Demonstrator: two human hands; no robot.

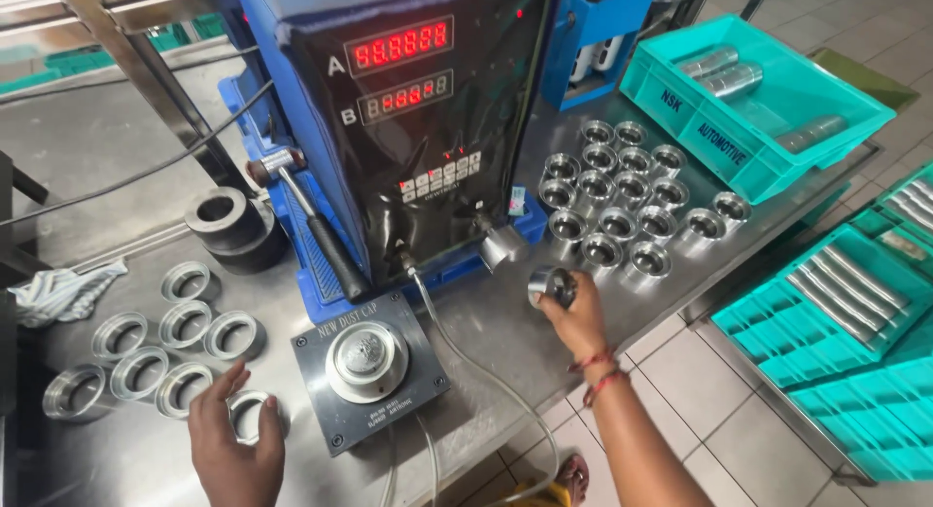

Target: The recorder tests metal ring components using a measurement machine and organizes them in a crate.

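Your right hand (575,317) grips a short metal cylinder (552,285) by its side, fingers wrapped around it, holding it just above the desk (486,347) near the front right corner of the blue machine (408,128). Your left hand (231,444) rests on a flat metal ring (255,415) lying on the desk, thumb and fingers spread around its rim, so the hand is closing on the ring and not clenched. Just beside that ring, further left, a cluster of similar rings (160,347) lies flat, some touching each other. Between your hands sits a dark square fixture plate (326,356) with a round metal part (366,359) seated in its middle; clear tubes (466,356) run from the machine past its right edge and off the desk. Behind the plate, a hammer (311,220) with a black handle leans against the machine's blue base, and a heavy dark ring (233,227) stands to its left. The machine's black front carries two red number displays (400,69). Beyond your right hand, rows of shiny cup-shaped parts (627,201) stand close together on the desk, and behind them a teal tray (753,99) holds a few metal cylinders. More teal trays (846,303) with long metal rods stand on the tiled floor to the right. A striped cloth (63,291) lies at the desk's left edge.
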